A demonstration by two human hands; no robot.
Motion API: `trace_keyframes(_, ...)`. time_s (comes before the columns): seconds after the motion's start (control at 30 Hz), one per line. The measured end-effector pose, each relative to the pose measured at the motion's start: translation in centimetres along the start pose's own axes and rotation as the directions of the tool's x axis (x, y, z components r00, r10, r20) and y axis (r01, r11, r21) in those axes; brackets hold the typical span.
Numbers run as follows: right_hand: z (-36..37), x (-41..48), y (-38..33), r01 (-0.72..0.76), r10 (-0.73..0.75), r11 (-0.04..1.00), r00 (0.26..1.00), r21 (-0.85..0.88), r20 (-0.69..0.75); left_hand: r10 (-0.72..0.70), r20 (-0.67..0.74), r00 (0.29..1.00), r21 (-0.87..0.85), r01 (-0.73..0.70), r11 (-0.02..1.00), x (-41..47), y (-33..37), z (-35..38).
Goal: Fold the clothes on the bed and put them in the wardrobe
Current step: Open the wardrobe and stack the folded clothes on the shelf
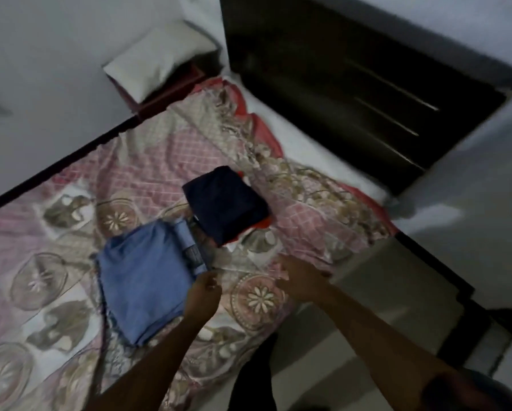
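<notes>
- Here's the bed (pixel 314 143), its floral pink bedsheet (pixel 148 161) rumpled and pulled back along the far right edge, showing bare white mattress.
- Mid-bed lies the folded blue garment (pixel 142 286), a neat flat rectangle, with a rolled blue piece (pixel 185 241) tucked against its far side.
- Just beyond it, toward the right edge, sits the folded navy garment (pixel 228 203), stacked on something red (pixel 263 222) that peeks out underneath.
- The left hand (pixel 204 290) is right at the near right corner of the blue garment, fingers curled in together. The blur won't let me say whether they pinch the cloth or only touch it.
- The right hand (pixel 300 280) hovers over the bedsheet near the right edge, fingers loosely stretched and slightly apart, holding nothing.
- Off the far corner, a white pillow (pixel 157 57) rests on a reddish side table (pixel 165 94).
- Across the gap from the right edge stands the dark wardrobe (pixel 322 69), its doors closed and long metal handles (pixel 394 84) catching light.
</notes>
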State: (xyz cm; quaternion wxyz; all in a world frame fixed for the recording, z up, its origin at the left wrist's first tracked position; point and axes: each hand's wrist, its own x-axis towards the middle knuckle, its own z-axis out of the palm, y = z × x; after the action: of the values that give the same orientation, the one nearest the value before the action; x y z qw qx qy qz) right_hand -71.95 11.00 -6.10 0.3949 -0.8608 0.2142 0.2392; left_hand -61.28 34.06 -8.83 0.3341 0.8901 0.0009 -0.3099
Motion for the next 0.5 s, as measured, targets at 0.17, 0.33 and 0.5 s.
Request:
trace_keyframes(0.17, -0.2, 14.9, -1.3, -0.046, 0.168, 0.917, 0.945, 0.396, -0.280, -0.062, -0.100, 0.993, -0.337, 0.025, 0.941, 10.1, -0.5, -1.9)
trace_keyframes(0.33, 1.5, 21.5, -2.8, -0.067, 0.418, 0.504, 0.891, 0.861, -0.175, -0.009, 0.043, 0.999, -0.681, 0.036, 0.731, 18.7, 1.9, -1.7)
trace_keyframes(0.5, 9.2, 23.3, -4.2, 0.113, 0.454, 0.083, 0.880, 0.990, -0.138, -0.086, 0.145, 0.986, -0.816, 0.168, 0.554, 24.4, 1.8, -1.7)
